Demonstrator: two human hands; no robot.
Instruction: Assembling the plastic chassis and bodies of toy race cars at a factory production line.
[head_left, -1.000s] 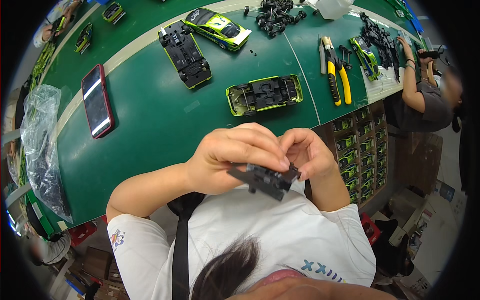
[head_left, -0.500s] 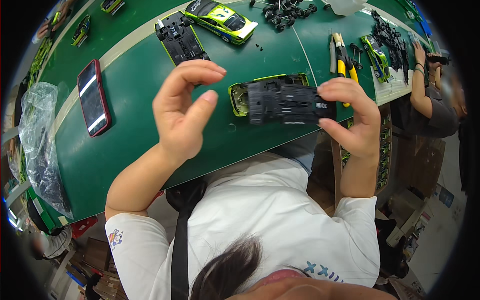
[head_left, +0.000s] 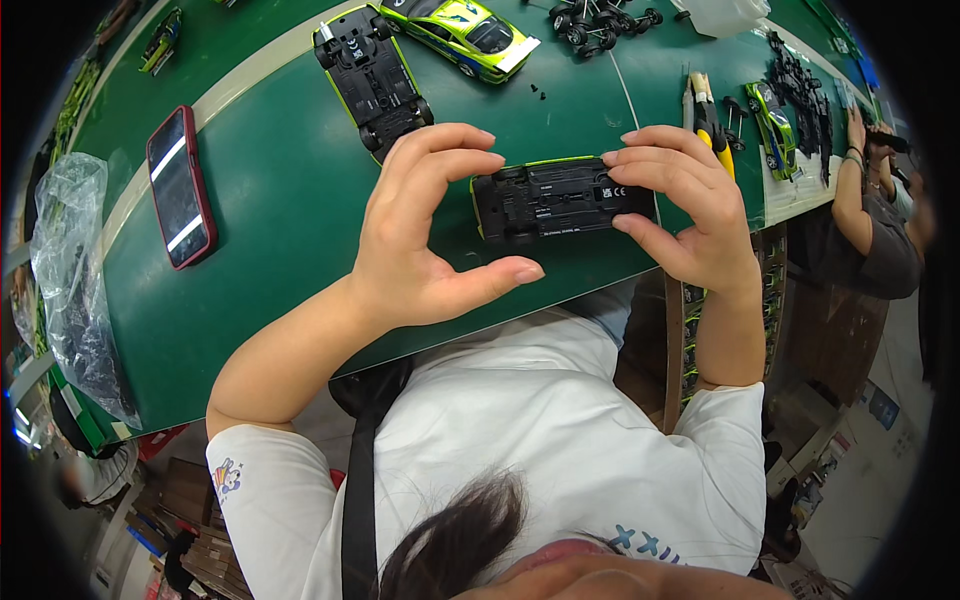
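Observation:
A black toy-car chassis (head_left: 560, 198) lies over an upturned green car body (head_left: 548, 162) on the table in front of me. Only a thin green rim of that body shows along the far side and left end. My right hand (head_left: 690, 195) grips the chassis at its right end, fingers on the far edge and thumb on the near one. Beside the left end, my left hand (head_left: 425, 235) is open, its thumb stretched toward the chassis and its fingers curved above the table. Another upturned toy car (head_left: 372, 85), with wheels fitted, lies just beyond my left hand.
A finished green toy car (head_left: 465, 35) and a pile of wheel axles (head_left: 595, 22) lie at the back. Yellow-handled pliers (head_left: 710, 125) sit right of my right hand. A phone (head_left: 182, 190) and plastic bag (head_left: 75, 280) are left. A co-worker's arm (head_left: 850, 185) reaches in at right.
The chassis has moved left and down onto the car body, with my right hand on it. My left hand has come rightward, close to its left end, with the thumb now extended.

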